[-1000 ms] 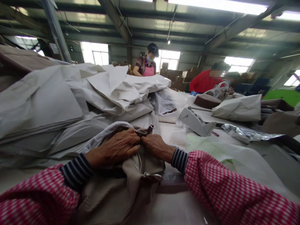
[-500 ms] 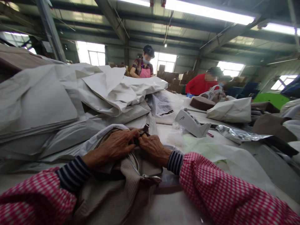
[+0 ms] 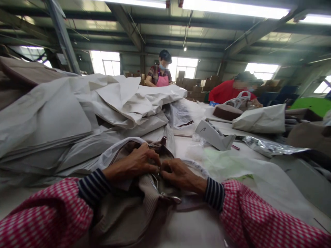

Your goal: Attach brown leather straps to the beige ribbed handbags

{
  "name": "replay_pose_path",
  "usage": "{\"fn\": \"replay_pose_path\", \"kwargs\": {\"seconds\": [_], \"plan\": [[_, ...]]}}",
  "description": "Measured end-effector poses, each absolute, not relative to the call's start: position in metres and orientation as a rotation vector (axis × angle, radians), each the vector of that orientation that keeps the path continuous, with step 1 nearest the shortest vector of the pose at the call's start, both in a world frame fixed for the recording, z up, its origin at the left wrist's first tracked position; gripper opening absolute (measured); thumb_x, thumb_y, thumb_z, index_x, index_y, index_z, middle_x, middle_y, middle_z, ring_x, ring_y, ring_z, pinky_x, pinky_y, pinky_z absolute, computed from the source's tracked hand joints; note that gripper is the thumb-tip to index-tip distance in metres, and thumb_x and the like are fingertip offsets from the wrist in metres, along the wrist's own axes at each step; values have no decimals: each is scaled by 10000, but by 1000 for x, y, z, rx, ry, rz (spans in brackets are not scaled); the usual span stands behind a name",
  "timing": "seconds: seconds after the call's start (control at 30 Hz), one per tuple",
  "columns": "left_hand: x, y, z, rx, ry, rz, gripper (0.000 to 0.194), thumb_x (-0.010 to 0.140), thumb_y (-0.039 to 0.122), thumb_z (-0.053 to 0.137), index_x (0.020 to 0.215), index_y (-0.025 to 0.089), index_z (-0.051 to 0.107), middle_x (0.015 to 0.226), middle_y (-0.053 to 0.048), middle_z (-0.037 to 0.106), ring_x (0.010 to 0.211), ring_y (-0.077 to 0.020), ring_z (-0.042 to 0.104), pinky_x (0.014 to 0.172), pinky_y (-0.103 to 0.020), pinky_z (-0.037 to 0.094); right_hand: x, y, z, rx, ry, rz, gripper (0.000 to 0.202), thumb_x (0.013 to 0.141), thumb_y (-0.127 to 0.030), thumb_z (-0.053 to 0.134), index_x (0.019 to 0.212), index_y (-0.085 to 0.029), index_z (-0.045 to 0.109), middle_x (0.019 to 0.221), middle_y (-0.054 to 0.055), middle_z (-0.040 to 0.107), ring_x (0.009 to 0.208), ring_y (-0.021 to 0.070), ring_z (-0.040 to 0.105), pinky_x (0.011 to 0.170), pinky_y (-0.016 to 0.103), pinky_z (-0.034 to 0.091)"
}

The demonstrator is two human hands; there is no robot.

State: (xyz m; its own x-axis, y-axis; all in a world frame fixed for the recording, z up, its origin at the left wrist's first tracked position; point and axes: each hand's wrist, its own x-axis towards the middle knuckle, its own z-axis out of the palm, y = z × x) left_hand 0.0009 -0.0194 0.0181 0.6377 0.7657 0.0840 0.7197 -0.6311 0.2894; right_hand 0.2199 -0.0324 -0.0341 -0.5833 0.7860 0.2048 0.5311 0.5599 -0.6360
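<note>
A taupe ribbed handbag (image 3: 144,210) with dark brown trim lies unzipped in front of me. Along its opening runs a silver zipper (image 3: 154,184), with a metal ring or clasp (image 3: 173,198) at the near end. My left hand (image 3: 136,161) reaches over the bag's far side, its fingers bent and tips pinched together. Facing it, my right hand (image 3: 181,174) has curled fingers and the thumb close to the left fingertips. A small shiny bit shows between them, too small to name. Behind the hands lie a rolled handle and a brown tab (image 3: 163,139).
A heap of white wrapping paper (image 3: 64,106) covers the left. To the right are a cut white box (image 3: 213,134), a plastic sheet (image 3: 269,186), silver foil (image 3: 274,146) and a cream bag (image 3: 260,119). Two co-workers (image 3: 161,72) stand across the table.
Both hands have drawn slightly nearer and to the right, down from the bag's far edge to its opening. The rolled handle behind them is now uncovered. The whole view has shifted a little.
</note>
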Motion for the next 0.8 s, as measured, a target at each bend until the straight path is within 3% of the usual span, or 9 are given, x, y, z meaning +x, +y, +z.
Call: {"fn": "replay_pose_path", "kwargs": {"seconds": [0.1, 0.17, 0.37, 0.57, 0.67, 0.8], "plan": [[13, -27, 14, 2613, 1345, 133, 193, 871, 250, 702, 1052, 240, 769, 1073, -104, 663, 1141, -382, 555, 961, -583, 465, 217, -33, -44, -1041, -2074, 932, 123, 851, -149, 615, 733, -156, 581, 686, -30, 566, 651, 106, 488, 572, 222, 320], [19, -30, 7, 2612, 1404, 157, 177, 845, 200, 685, 1009, 217, 750, 1077, -110, 663, 1162, -396, 546, 974, -610, 441, 215, -32, -49, -1003, -1954, 1056, 109, 826, -149, 627, 722, -149, 594, 676, -29, 572, 637, 99, 496, 553, 206, 325], [16, -23, -12, 2493, 1441, 297, 136, 848, 263, 671, 925, 228, 777, 1054, -83, 619, 984, -307, 625, 867, -453, 474, 218, -28, -49, -965, -1736, 1379, 87, 798, -205, 690, 753, -133, 670, 614, -41, 581, 529, 83, 506, 488, 187, 372], [11, -21, -20, 2548, 1327, 461, 153, 864, 266, 627, 808, 220, 762, 951, -66, 648, 880, -247, 635, 770, -368, 476, 223, -28, -44, -985, -1745, 1550, 128, 854, -234, 670, 779, -130, 676, 634, -19, 629, 548, 115, 602, 492, 189, 410], [11, -21, -24, 2609, 1325, 406, 164, 874, 246, 605, 776, 204, 730, 958, -74, 653, 874, -238, 630, 762, -356, 470, 220, -32, -37, -1056, -1937, 1346, 116, 888, -186, 642, 791, -137, 680, 684, -11, 649, 622, 128, 632, 546, 198, 419], [10, -17, -33, 2743, 1288, 406, 184, 884, 216, 564, 752, 196, 691, 937, -69, 649, 866, -228, 620, 766, -348, 453, 235, -44, -4, -1104, -2288, 754, 83, 903, -240, 726, 896, -157, 726, 798, 11, 705, 763, 150, 646, 663, 226, 420]]}}
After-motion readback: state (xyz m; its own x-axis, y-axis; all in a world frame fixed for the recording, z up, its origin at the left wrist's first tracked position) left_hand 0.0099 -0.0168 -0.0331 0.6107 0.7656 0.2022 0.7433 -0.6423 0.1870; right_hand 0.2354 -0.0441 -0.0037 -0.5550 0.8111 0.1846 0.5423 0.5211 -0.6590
